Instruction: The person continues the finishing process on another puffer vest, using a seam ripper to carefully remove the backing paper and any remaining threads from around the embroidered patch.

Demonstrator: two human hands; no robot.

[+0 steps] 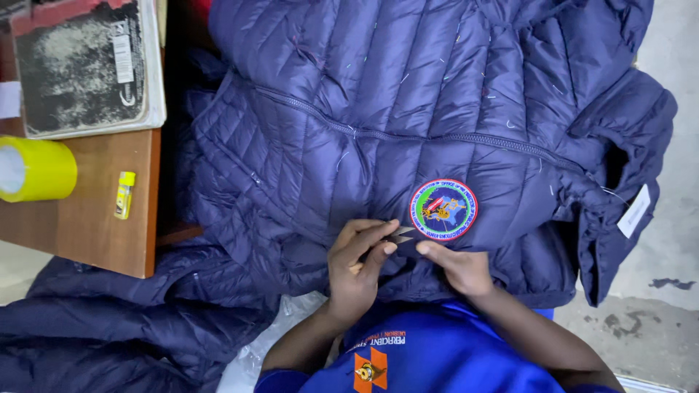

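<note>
Floor (673, 240): bare grey concrete on the right, scuffed, with a dark stain near the right edge. Wooden table (87, 218) at left — brown top, square corner. On it: a yellow tape roll (36, 169) at the left edge, a small yellow lighter (124, 194), a worn ledger book (87, 65) at the far left. Lighting even — soft shadows.

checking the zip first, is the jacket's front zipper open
No, the zipper runs closed across the navy jacket.
</note>
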